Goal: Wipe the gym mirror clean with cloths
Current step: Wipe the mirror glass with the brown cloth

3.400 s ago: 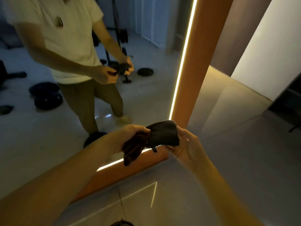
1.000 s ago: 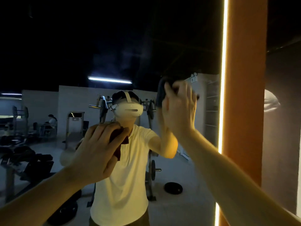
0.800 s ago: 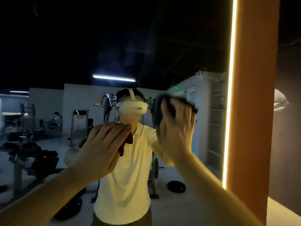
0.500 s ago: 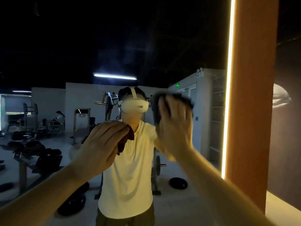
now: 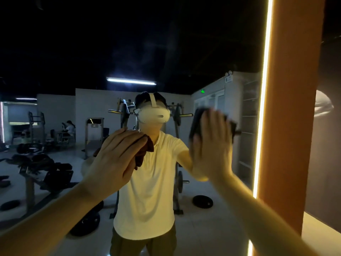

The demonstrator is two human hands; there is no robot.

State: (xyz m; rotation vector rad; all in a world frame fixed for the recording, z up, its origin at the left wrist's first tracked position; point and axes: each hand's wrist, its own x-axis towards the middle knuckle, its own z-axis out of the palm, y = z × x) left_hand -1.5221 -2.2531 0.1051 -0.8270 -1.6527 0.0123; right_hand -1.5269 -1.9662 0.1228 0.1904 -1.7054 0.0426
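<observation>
Mirror (image 5: 73, 43) — dim gym (image 5: 88, 108), orange frame (image 5: 291, 126)

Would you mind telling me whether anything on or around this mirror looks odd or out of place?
A faint hazy smear clouds the mirror above the reflected ceiling light, looking unwiped. Reflected, a weight plate lies loose on the floor.

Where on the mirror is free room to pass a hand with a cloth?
The mirror is free above both hands and left of the left hand. It is tight between the brown cloth and the right hand, and between the dark cloth and the lit strip.
</observation>
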